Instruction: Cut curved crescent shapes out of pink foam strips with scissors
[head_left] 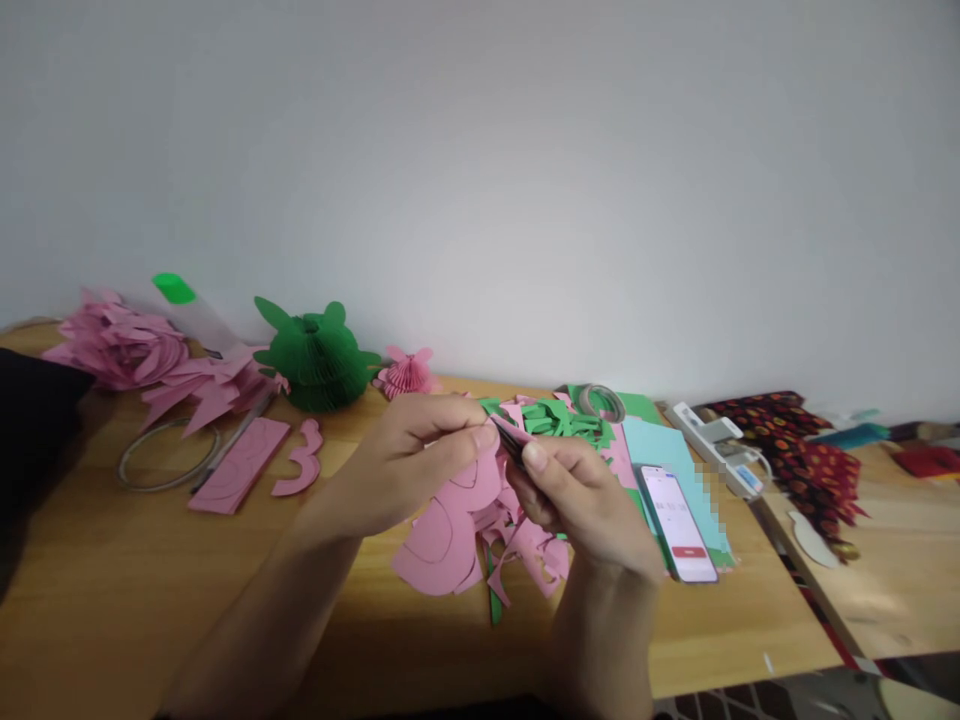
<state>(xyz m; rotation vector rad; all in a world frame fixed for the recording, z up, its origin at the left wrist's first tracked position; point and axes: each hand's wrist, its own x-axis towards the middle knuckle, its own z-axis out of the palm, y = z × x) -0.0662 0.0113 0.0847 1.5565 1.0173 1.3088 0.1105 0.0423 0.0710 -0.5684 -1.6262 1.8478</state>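
Note:
In front of my chest both hands meet, closed, at a small thin piece of pink paper [517,430] with a dark underside; its full shape is hidden by the fingers. My left hand [420,455] pinches its left end between thumb and forefinger. On the other end, the thumb and curled fingers of my right hand [574,490] press together. Below them lie pink paper shapes with drawn curved outlines [431,545] and curled pink offcuts [529,560]. Green paper strips [562,422] are heaped just behind the hands.
At the left stand a green honeycomb paper figure [319,360], a smaller pink one [407,373] and a pink paper pile [124,345]. A tape ring [169,455] and pink strip [241,465] lie nearer. Rightward are a phone [681,525], blue paper [660,450] and a power strip [716,450].

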